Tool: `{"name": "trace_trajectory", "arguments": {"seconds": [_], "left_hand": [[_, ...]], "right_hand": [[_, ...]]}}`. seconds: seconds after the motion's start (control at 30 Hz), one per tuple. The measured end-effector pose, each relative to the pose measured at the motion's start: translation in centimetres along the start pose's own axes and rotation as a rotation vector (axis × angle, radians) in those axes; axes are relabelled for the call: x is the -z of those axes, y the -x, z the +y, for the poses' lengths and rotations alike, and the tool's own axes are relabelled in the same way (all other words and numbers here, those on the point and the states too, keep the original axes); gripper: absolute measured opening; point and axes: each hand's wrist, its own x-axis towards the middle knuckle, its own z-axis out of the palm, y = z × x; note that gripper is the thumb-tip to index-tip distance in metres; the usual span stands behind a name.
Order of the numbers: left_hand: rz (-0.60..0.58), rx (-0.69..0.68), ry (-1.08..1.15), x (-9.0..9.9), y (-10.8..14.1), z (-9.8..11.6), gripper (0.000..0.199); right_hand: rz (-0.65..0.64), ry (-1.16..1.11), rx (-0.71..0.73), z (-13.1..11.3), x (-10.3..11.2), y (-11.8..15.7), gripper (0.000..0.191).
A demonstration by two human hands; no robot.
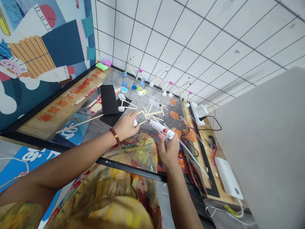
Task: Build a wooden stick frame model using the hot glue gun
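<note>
My left hand (pixel 126 125), with a red bead bracelet on the wrist, pinches a small white cap (pixel 135 122) with wooden sticks fixed around it. My right hand (pixel 168 149) grips a white hot glue gun (pixel 162 129) with a red band, its nozzle end close to the sticks. A long clear glue stick (pixel 193 159) runs from the gun toward the lower right. Loose sticks (pixel 152 114) lie scattered on the glass tabletop (pixel 152 98) just beyond my hands.
Several stick models with coloured caps (pixel 162 82) stand along the far edge, beside a tiled wall (pixel 166 41). A black foam sheet (pixel 109 99) lies left. Red-handled pliers (pixel 194 178), a white power bank (pixel 228 178) and a power strip (pixel 197 113) sit right.
</note>
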Motion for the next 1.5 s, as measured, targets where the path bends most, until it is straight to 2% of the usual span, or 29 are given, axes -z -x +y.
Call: {"name": "trace_trajectory", "arguments": {"seconds": [0.27,1.0,1.2,1.5], "left_hand": [[0.015,-0.007,0.014,-0.15,0.01,-0.06,0.060],[0.023,-0.002,0.054,-0.26,-0.05,-0.30,0.064],[0.029,-0.015,0.065,-0.26,-0.08,-0.39,0.061],[0.054,-0.041,0.078,-0.35,-0.12,-0.49,0.064]], "right_hand": [[0.023,0.006,-0.033,0.38,-0.26,-0.13,0.033],[-0.029,0.081,-0.083,0.40,-0.49,-0.01,0.031],[0.024,-0.006,-0.048,0.43,-0.48,-0.11,0.030],[0.002,-0.055,-0.077,0.28,-0.60,-0.22,0.033]]}}
